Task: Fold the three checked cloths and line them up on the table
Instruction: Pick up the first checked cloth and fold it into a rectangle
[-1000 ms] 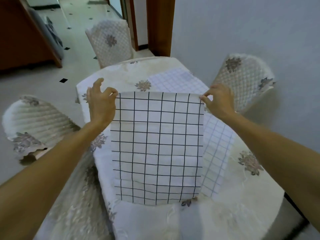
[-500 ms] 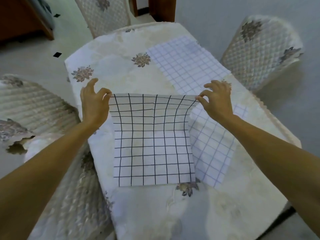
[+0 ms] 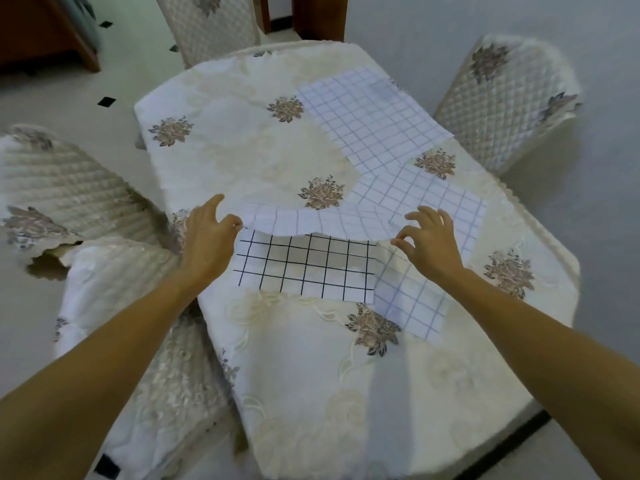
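Note:
A white cloth with a black grid (image 3: 304, 271) lies on the table (image 3: 311, 393) in front of me. Its far edge is curled back toward me, showing the pale underside (image 3: 311, 221). My left hand (image 3: 207, 244) pinches the left corner of that edge. My right hand (image 3: 429, 244) pinches the right corner between thumb and forefinger. A blue-checked cloth (image 3: 429, 199) lies flat under the black-grid cloth's right side, reaching the near right. A second blue-checked cloth (image 3: 374, 123) lies flat at the far right of the table.
The table wears a cream cloth with brown flower motifs and drops off at its edges on all sides. Quilted chairs stand at the left (image 3: 62, 188), the far side (image 3: 207, 26) and the right (image 3: 509, 102). A wall runs along the right.
The black-grid cloth, held up in the air a second ago, has come down onto the table. Both hands have drawn its far edge back toward me, curling it over.

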